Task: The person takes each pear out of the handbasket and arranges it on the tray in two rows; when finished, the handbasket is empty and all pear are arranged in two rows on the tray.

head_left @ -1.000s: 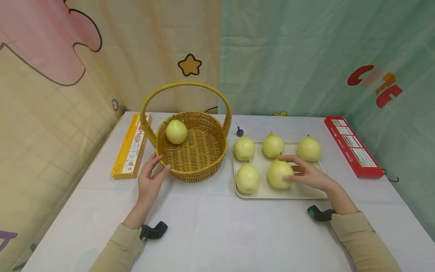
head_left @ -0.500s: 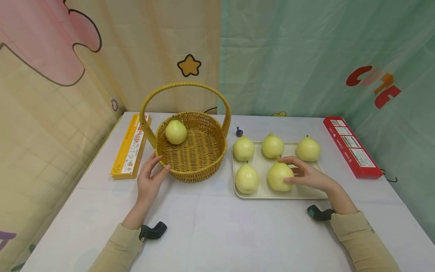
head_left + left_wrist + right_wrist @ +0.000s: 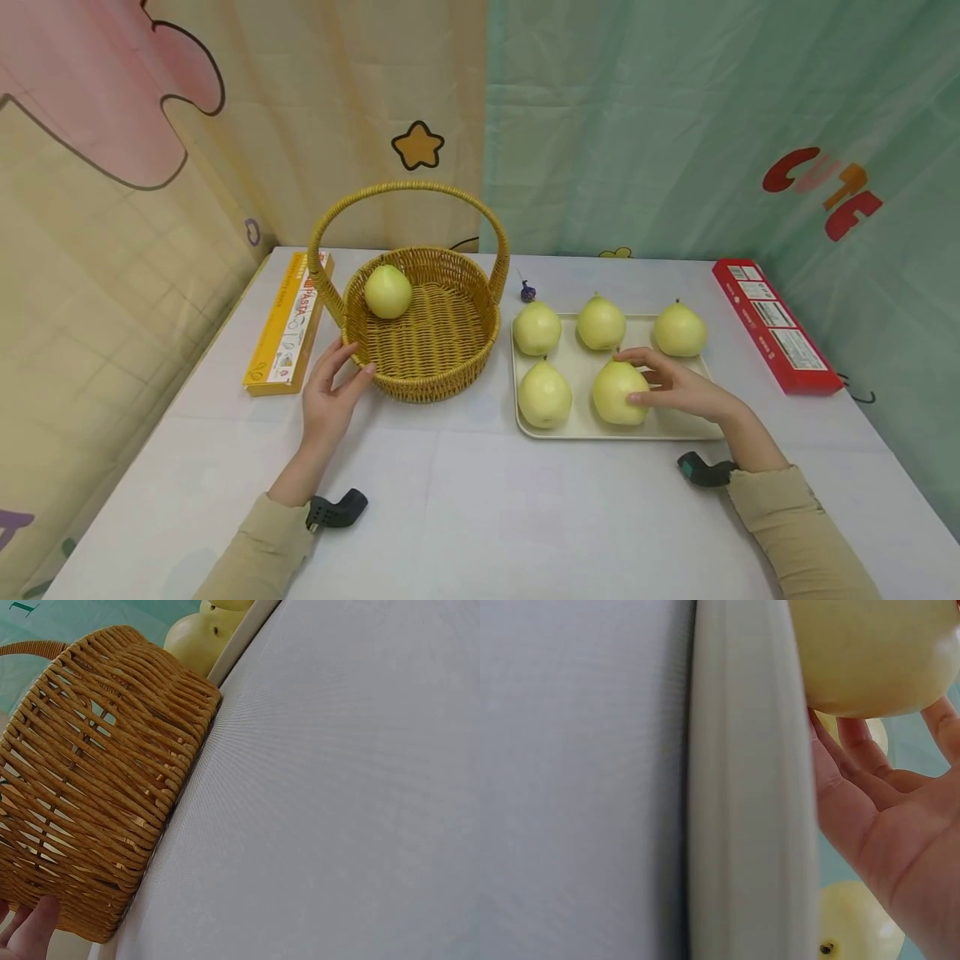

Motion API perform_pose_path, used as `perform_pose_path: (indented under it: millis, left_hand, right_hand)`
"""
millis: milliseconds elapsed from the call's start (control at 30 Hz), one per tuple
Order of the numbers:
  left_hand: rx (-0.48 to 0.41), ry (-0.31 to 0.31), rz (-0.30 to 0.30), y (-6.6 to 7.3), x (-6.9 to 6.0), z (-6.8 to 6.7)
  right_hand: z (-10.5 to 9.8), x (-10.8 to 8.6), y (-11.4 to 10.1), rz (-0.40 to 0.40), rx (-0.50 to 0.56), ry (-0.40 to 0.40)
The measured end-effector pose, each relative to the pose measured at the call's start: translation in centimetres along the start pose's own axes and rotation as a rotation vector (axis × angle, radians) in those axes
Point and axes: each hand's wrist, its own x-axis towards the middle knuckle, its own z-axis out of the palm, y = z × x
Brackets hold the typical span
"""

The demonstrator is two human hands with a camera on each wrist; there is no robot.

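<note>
My left hand (image 3: 332, 392) touches the outer wall of a round wicker basket (image 3: 420, 387) with a tall arched handle, its thumb and fingertips against the front left side. Inside the basket, at the far left, lies one pale yellow-green pear (image 3: 388, 292). My right hand (image 3: 678, 387) holds another pear (image 3: 619, 393) by its right side, over the front middle of a cream tray (image 3: 675, 425); whether the pear touches the tray cannot be told. Several other pears, such as the front left pear (image 3: 545, 394), sit on the tray. The left wrist view shows the basket's woven wall (image 3: 97, 780) close up.
A yellow pasta box (image 3: 281, 333) lies left of the basket. On the right lies a red box (image 3: 780, 329). Between basket and tray, toward the back, is a small purple wrapped item (image 3: 528, 292). Curtains (image 3: 637, 125) hang behind the white table (image 3: 465, 517).
The pear in my right hand has shifted very slightly toward me, and the right fingers have moved with it. The left hand and basket stay in place.
</note>
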Motion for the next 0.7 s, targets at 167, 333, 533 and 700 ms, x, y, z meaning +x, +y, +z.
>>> perform_pose_path:
  millis: [167, 333, 533, 700]
  left_hand:
    - [0.011, -0.002, -0.002, 0.02, -0.03, -0.01]
    - [0.007, -0.004, 0.001, 0.07, -0.02, -0.02]
    - [0.006, -0.004, -0.003, 0.1, -0.02, -0.01]
    - [0.013, 0.0, -0.008, 0.06, 0.03, 0.0]
  right_hand:
    - [0.0, -0.01, -0.01, 0.007, 0.014, -0.014]
    - [-0.04, 0.01, 0.1, 0.006, 0.012, -0.025]
    - [-0.07, 0.03, 0.19, -0.003, 0.001, -0.035]
    - [-0.06, 0.0, 0.14, -0.002, 0.0, -0.028]
